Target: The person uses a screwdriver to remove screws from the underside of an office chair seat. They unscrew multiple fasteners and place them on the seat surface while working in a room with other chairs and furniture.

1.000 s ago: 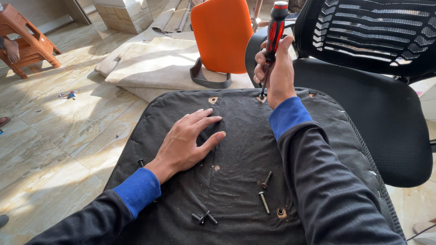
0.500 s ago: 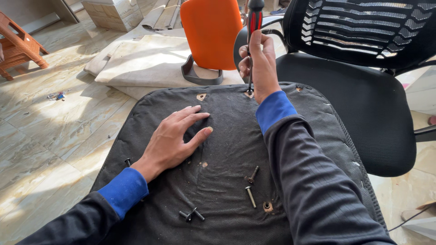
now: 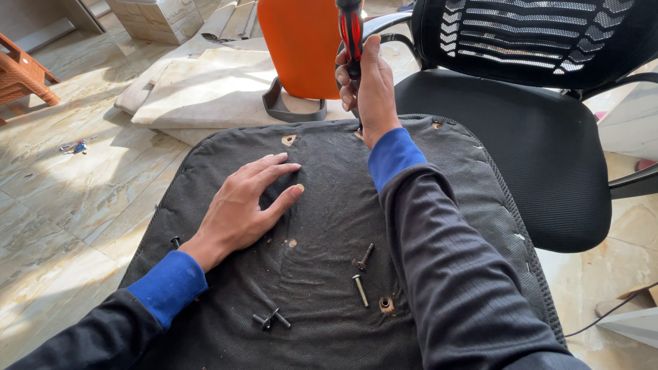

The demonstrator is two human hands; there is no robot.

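Step in hand, as I judge: my right hand (image 3: 370,85) grips the red-and-black screwdriver (image 3: 351,34) upright at the seat underside (image 3: 329,274) far edge, my left hand (image 3: 243,205) flat and spread mid-panel; next calls for steady downward turning.

Red-and-black screwdriver (image 3: 351,34) held upright, tip down at the far edge of the seat pad (image 3: 329,205), pad an upturned black fabric-covered chair seat with worn screw holes, lying flat, loose bolts (image 3: 360,274) scattered on its near half

Loose bolts (image 3: 359,274) on seat underside (image 3: 329,205); office chair (image 3: 521,103) behind right.
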